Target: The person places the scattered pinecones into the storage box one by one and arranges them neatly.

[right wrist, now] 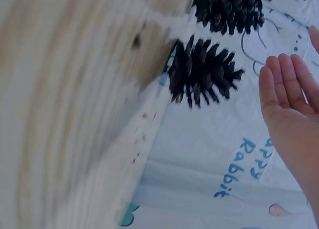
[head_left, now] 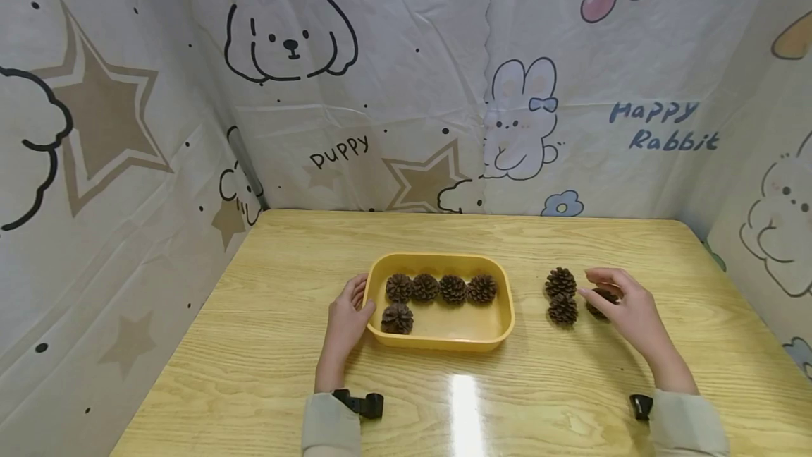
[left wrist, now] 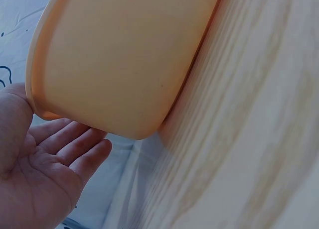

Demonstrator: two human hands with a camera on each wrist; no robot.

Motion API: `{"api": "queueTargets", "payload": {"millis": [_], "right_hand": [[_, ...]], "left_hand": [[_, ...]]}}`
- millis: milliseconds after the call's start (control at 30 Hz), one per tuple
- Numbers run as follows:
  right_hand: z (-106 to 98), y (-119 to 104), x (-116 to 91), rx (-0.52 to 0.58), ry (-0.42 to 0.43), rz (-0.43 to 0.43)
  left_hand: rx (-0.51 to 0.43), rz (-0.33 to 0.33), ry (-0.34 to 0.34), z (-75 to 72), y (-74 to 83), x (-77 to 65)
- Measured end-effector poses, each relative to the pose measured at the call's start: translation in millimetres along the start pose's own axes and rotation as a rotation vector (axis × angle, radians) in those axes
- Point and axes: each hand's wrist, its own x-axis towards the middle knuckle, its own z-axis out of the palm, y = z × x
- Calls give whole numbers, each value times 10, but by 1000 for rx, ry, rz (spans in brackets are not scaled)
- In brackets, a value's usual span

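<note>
Several brown pinecones [head_left: 453, 289] sit in a row along the far side of a yellow plastic tray [head_left: 438, 345], and another pinecone [head_left: 397, 319] lies at its near left. My left hand [head_left: 347, 316] holds the tray's left end, thumb at the rim and fingers against the outside wall. In the left wrist view the tray's wall [left wrist: 119, 64] stands beside those fingers [left wrist: 89, 157]. To the right of the tray lie three loose pinecones. My right hand [head_left: 624, 305] hovers over the rightmost pinecone [head_left: 601, 302], partly hiding it; its fingers [right wrist: 281, 82] look apart from the cones.
Two of the loose pinecones [head_left: 562, 296] touch each other between the tray and my right hand. Everything stands on a wood-grain table [head_left: 254, 372]. Printed cloth [head_left: 406, 90] hangs along the table's back and sides. Light glares off the near tabletop.
</note>
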Motion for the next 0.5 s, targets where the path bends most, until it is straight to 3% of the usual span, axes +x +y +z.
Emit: {"api": "queueTargets", "payload": {"millis": [500], "right_hand": [[-165, 259, -1, -112, -41, 24]], "left_hand": [[-5, 5, 1, -3, 0, -4]]}}
